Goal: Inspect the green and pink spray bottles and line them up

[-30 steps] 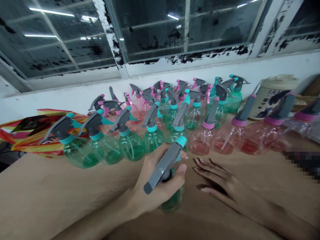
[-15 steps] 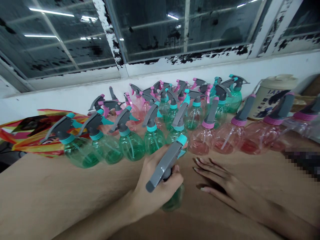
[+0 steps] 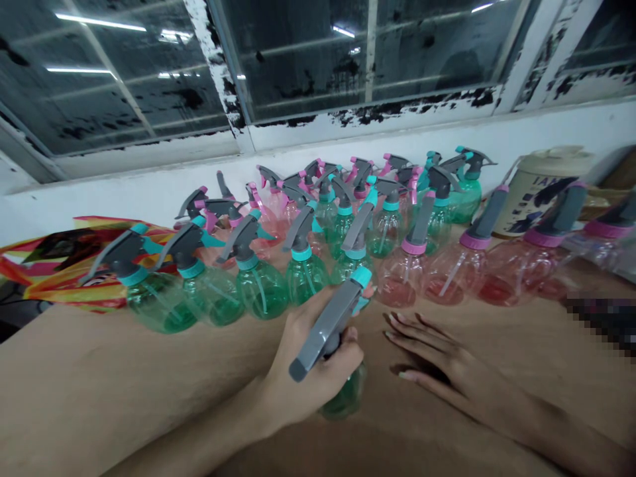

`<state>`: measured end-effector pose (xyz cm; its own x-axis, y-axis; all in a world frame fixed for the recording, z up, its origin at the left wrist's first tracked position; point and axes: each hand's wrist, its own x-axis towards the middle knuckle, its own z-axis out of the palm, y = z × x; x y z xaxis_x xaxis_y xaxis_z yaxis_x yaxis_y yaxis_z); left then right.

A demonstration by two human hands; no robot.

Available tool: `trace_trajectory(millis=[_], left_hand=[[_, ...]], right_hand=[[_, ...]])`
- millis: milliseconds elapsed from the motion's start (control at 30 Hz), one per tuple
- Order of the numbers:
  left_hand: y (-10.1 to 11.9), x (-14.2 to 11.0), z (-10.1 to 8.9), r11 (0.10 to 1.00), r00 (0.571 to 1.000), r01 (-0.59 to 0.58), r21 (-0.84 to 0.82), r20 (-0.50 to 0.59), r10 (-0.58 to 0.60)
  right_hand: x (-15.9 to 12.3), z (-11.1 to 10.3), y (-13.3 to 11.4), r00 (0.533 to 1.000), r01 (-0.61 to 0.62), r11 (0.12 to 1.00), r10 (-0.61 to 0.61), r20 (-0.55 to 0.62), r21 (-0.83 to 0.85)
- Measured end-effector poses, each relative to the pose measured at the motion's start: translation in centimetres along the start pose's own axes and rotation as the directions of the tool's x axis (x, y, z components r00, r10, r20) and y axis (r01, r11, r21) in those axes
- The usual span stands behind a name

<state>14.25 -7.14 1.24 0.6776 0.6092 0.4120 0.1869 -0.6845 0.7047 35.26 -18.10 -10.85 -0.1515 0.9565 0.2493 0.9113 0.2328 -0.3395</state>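
My left hand (image 3: 311, 368) is wrapped around the neck of a green spray bottle (image 3: 348, 394) with a grey and turquoise trigger head (image 3: 325, 331). The head slants up and to the right, its turquoise nozzle pointing away from me. Part of the bottle is hidden by the hand. My right hand (image 3: 437, 354) lies on the wooden table (image 3: 209, 384), fingers stretched and apart, holding nothing. Just beyond the hands runs a front row of spray bottles, with green ones such as this bottle (image 3: 263, 291) at left and pink ones such as this bottle (image 3: 397, 281) at right.
Behind the front row stand several more green and pink spray bottles by the white wall (image 3: 149, 179). A cream container (image 3: 541, 192) with dark print is at back right. A colourful plastic bag (image 3: 99, 291) lies at left. A blurred dark object (image 3: 606, 321) sits at the right edge.
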Motion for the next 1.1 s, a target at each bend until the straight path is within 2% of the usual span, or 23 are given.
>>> trace_trajectory(millis=[167,500,700,900,1100], left_hand=[[-0.17,0.24,-0.27,0.997,0.998,-0.022,-0.075,0.050,0.026],[-0.64,-0.16,-0.07,0.992,0.995,-0.103,0.066,-0.007,0.104],[-0.40,-0.14,-0.19,0.995,0.996,-0.088,0.046,0.031,0.086],[-0.23,-0.31,0.05,0.998,0.999,-0.034,0.050,-0.025,0.035],[-0.57,-0.73,0.50,0.999,0.999,0.031,-0.021,-0.043,-0.032]], right_hand=[[-0.01,0.07,0.11,1.000,0.005,0.999,-0.004,0.020,-0.048],[0.06,0.05,0.07,1.000,0.006,0.999,-0.006,0.001,-0.037],[0.05,0.01,0.10,1.000,0.003,1.000,-0.003,0.014,-0.024],[0.11,-0.01,-0.03,0.999,-0.010,0.998,0.013,0.035,-0.068],[-0.02,0.06,0.20,1.000,-0.002,0.999,0.004,0.029,-0.054]])
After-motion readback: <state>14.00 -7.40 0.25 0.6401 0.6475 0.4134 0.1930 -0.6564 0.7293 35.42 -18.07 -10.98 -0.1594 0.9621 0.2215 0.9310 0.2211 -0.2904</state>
